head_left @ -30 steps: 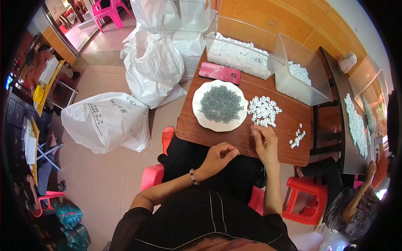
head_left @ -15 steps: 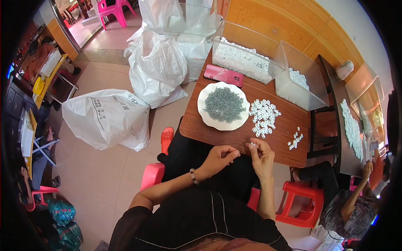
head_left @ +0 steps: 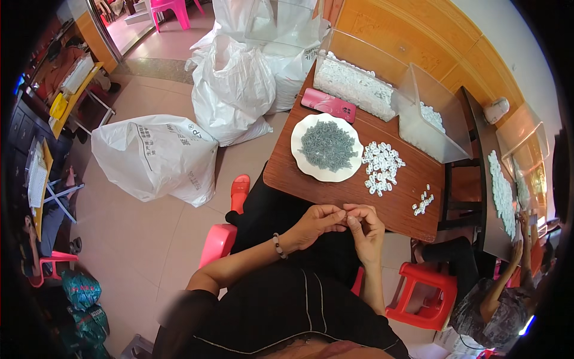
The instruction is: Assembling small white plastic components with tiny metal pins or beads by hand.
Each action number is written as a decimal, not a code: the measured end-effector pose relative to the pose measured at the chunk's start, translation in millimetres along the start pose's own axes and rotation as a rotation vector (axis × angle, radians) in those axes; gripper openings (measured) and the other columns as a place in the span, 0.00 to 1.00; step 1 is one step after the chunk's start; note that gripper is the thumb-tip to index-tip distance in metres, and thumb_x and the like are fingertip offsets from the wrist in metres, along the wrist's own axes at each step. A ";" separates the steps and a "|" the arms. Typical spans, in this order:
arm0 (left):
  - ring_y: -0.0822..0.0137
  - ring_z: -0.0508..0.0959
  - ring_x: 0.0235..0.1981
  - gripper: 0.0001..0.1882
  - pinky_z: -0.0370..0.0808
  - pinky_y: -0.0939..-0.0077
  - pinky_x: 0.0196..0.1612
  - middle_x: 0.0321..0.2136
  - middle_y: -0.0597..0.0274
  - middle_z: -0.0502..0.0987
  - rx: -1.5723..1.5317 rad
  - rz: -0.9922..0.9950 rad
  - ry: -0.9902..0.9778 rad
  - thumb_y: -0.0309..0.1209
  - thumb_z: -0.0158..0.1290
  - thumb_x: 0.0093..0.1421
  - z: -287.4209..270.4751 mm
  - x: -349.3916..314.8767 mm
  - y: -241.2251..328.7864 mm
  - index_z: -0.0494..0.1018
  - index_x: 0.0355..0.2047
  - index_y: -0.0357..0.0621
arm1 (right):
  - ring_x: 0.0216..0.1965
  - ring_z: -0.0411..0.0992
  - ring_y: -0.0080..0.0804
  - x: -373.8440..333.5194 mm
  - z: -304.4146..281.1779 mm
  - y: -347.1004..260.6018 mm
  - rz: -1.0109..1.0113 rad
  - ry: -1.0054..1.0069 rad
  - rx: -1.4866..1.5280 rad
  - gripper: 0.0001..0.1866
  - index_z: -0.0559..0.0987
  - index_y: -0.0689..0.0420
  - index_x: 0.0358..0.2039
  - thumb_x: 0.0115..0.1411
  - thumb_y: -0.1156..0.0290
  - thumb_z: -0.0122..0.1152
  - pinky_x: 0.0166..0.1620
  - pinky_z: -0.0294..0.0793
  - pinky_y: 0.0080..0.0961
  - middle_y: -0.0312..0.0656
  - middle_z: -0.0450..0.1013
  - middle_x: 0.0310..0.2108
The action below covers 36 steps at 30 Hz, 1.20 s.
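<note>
Just past the table's near edge, my left hand [head_left: 318, 227] and my right hand [head_left: 366, 234] meet at the fingertips, both closed in a pinch. A small white plastic piece was between my right fingertips a moment earlier; the fingers now hide it. What my left fingers pinch is too small to make out. Beyond them, a white scalloped plate [head_left: 304, 169] bears a heap of small grey pins [head_left: 327, 145]. To its right lies a pile of small white plastic pieces [head_left: 382, 167] with holes. A smaller group of white pieces [head_left: 423, 203] lies near the right corner.
Clear bins of white pieces [head_left: 354, 84] [head_left: 431, 116] stand at the table's back, beside a pink phone [head_left: 329, 105]. White sacks [head_left: 155, 158] [head_left: 233, 90] are on the floor to the left. A red stool [head_left: 423, 296] and another person [head_left: 496, 299] are at the right.
My left and right hands have come together, and their fingertips now touch. The white piece at my right fingertips has gone out of sight. The whole view has shifted slightly.
</note>
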<state>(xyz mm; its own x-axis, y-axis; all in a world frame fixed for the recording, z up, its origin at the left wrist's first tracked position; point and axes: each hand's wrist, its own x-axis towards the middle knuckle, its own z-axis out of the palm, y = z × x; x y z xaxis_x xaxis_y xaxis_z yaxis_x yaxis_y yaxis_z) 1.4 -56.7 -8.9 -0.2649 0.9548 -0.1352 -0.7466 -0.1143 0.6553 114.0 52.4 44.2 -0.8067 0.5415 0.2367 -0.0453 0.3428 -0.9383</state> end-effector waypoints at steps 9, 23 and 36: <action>0.74 0.77 0.38 0.12 0.75 0.78 0.46 0.36 0.64 0.77 -0.021 -0.029 -0.082 0.35 0.50 0.65 1.4 7.9 3.0 0.74 0.39 0.38 | 0.42 0.71 0.24 -0.5 -10.5 15.4 0.327 -0.031 0.547 0.05 0.76 0.63 0.34 0.60 0.75 0.58 0.48 0.70 0.22 0.46 0.74 0.45; 0.75 0.78 0.33 0.11 0.76 0.82 0.41 0.34 0.62 0.78 0.121 0.002 0.129 0.32 0.52 0.63 -5.9 13.5 13.5 0.76 0.37 0.35 | 0.36 0.69 0.37 18.7 -4.3 10.9 -0.257 0.044 -0.530 0.10 0.82 0.58 0.35 0.51 0.76 0.65 0.39 0.71 0.28 0.39 0.76 0.33; 0.75 0.78 0.31 0.10 0.76 0.84 0.36 0.31 0.59 0.80 0.395 0.059 0.156 0.30 0.53 0.62 -7.6 15.7 14.0 0.76 0.36 0.33 | 0.34 0.67 0.35 25.2 -21.9 7.1 -0.146 -0.164 -0.539 0.11 0.82 0.57 0.35 0.48 0.78 0.64 0.35 0.70 0.28 0.37 0.73 0.26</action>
<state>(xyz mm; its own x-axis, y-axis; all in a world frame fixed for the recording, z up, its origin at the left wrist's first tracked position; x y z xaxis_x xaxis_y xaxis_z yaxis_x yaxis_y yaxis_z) -17.9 -45.5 -7.5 -0.4118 0.8933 -0.1801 -0.4445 -0.0243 0.8955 106.3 85.3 49.0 -0.8973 0.3478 0.2720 0.1085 0.7708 -0.6278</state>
